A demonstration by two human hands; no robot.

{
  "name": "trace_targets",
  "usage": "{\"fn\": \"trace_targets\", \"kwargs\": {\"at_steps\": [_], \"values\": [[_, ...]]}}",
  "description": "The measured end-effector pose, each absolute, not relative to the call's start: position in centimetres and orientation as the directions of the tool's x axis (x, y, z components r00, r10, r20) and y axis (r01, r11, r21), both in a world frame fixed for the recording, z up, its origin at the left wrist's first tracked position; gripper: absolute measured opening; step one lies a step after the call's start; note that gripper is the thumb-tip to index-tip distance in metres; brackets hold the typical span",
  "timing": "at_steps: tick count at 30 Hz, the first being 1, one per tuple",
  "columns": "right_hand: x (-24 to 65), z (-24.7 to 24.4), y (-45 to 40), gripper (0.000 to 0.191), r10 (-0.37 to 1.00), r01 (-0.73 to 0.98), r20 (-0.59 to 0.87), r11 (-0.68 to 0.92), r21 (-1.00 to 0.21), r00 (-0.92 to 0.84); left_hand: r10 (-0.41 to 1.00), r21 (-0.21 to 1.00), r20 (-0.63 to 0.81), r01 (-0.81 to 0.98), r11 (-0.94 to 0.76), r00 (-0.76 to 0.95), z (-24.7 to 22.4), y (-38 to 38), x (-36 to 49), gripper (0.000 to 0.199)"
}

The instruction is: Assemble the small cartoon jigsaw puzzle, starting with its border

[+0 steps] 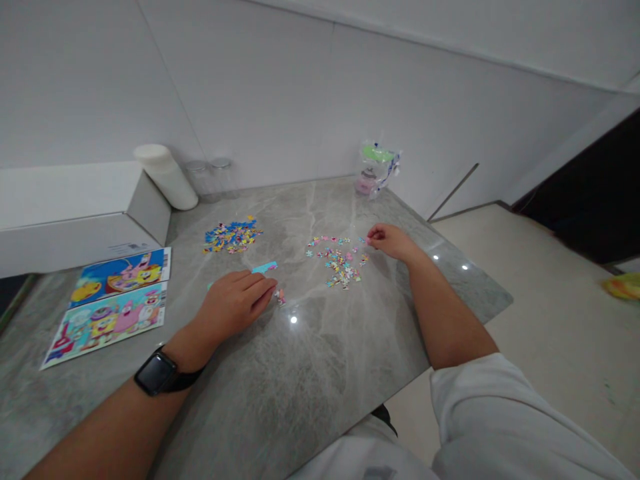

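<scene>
My left hand (236, 301), with a black watch on its wrist, rests palm down on the grey table, its fingers together beside a turquoise joined strip of puzzle pieces (265, 267). A small pinkish cluster of pieces (281, 297) lies just right of its fingertips. To the right, my right hand (384, 239) pinches a small pink puzzle piece (369, 241) at the edge of a loose pile of pastel pieces (343, 267). Farther back on the left is a second pile of blue and yellow pieces (231, 237). Whatever lies under my left palm is hidden.
Two cartoon picture sheets (117, 300) lie at the left, before a white box (75, 213). Along the wall stand a leaning white bottle (167, 177), two clear glasses (221, 179) and a plastic bag (374, 170). The table (310, 387) ends at the right.
</scene>
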State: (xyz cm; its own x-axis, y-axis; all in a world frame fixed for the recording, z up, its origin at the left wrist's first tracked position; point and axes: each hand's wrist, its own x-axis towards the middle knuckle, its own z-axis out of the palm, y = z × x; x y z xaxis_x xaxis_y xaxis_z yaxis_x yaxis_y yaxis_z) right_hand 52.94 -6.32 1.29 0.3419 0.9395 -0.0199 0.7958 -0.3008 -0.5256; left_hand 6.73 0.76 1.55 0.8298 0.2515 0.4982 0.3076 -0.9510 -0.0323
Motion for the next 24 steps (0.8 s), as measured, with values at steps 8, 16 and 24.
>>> {"fn": "trace_targets", "kwargs": {"at_steps": [8, 16, 24], "values": [[53.40, 1.17, -6.26, 0.015, 0.950, 0.773, -0.008, -0.260, -0.578, 0.313, 0.240, -0.065, 0.500, 0.313, -0.948, 0.832, 1.55, 0.71, 6.75, 0.024], [53.00, 1.24, -6.25, 0.011, 0.931, 0.680, -0.088, -0.321, -0.659, 0.355, 0.256, -0.034, 0.486, 0.311, -0.950, 0.835, 1.54, 0.69, 6.71, 0.023], [52.51, 1.94, -6.57, 0.018, 0.921, 0.846, -0.099, -0.386, -0.368, 0.377, 0.252, -0.035, 0.479, 0.305, -0.952, 0.841, 1.60, 0.74, 6.78, 0.025]]}}
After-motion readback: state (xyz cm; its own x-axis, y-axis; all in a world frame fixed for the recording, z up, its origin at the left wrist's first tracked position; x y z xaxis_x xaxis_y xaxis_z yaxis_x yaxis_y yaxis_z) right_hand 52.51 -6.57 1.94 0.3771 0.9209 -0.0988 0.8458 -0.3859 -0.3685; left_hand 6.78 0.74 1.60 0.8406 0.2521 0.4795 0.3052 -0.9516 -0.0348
